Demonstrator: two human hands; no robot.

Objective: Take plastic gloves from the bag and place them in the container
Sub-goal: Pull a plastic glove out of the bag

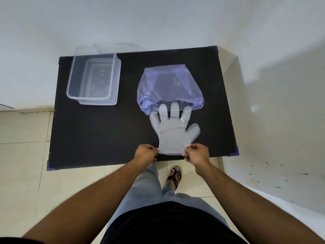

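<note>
The left hand (146, 153) and right hand (196, 154) are each pinching a corner of the glove's (171, 131) cuff at the table's (98, 134) near edge; the glove is lying flat (fingertips reaching the mouth of the bag (168, 85)); the container (94, 78) is sitting empty, far left, well apart.

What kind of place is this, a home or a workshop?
Probably a plain room at home: a small black table pushed into a corner of white walls, a tiled floor, and a foot in a sandal.
</note>
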